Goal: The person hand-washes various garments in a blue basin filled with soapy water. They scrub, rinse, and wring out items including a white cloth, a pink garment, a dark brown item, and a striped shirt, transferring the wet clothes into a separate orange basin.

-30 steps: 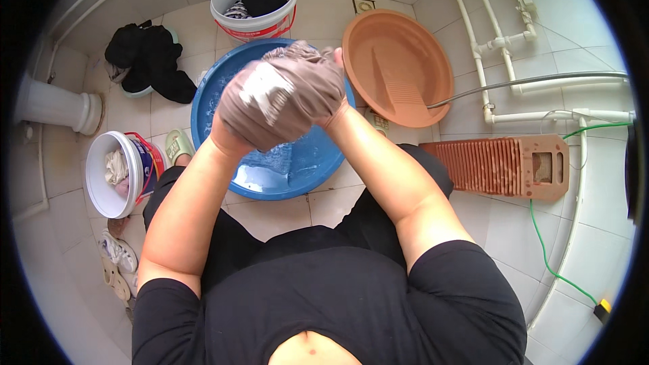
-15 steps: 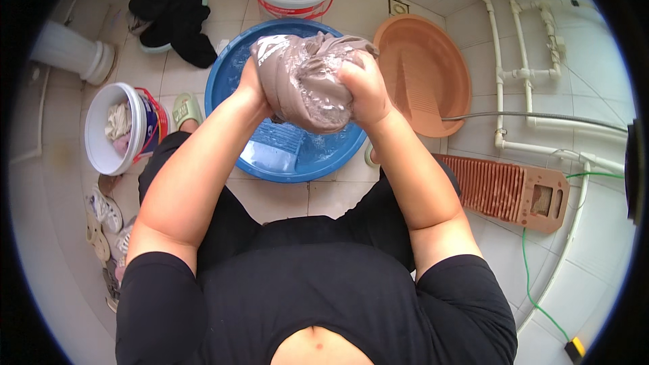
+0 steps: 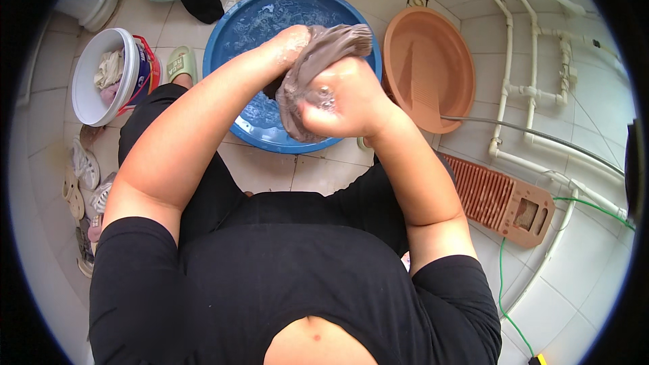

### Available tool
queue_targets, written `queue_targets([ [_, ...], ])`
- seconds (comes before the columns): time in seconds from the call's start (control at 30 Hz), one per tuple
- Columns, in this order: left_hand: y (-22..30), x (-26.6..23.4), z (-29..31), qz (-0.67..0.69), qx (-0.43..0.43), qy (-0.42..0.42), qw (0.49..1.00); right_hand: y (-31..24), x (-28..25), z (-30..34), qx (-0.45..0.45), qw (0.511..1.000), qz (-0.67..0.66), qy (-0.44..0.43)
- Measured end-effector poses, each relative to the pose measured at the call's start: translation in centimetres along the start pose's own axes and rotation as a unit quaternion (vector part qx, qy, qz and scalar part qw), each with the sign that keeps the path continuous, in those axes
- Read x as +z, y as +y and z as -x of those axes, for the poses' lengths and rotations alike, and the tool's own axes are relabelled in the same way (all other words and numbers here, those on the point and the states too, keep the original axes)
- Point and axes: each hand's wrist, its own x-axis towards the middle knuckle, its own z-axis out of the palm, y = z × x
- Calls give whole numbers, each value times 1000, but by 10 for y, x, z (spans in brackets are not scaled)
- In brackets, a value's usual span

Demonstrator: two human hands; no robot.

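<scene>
Grey-brown wet cloth [image 3: 324, 54], bunched up, held in the air above the near part of the blue basin [image 3: 270, 140], between both hands. From where I stand the right hand [image 3: 348, 98] shows best: its grip is curled tight around a fold, suds in the crook by the thumb. Left hand [image 3: 292, 42] is against the cloth's far-left side, foam on the skin; its fingers are hidden behind the fabric, so can't tell how firmly that grip closes.

Handling, my judgement: soft, limp, no stiffness; probably heavier than it looks since it seems soaked. Foam suggests slippery. Not fragile, though loose folds could slide out of a weak hold. Best taken in thick gathered folds, a full fist at each end of the bundle, rather than by a thin edge. The pleated end sticking up past the right hand looks like a handy place to grab.

Around it: foamy water in the blue basin; terracotta basin [image 3: 466, 74] just to its right, with a hose [image 3: 527, 128] reaching in; brown washboard [image 3: 483, 192] near the right knee; white bucket [image 3: 84, 91] with pale laundry [image 3: 108, 71] on the left; green slipper [image 3: 179, 62] on the left foot, between bucket and basin.
</scene>
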Motion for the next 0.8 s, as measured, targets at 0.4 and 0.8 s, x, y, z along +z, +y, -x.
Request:
queue_targets([
  [0.4,28,7,19,427,-192,168,868,73,3,34,350,563,-709,243],
  [0.8,62,-9,28,77,-87,141,983,136,-127,120,276,427,-563,652],
])
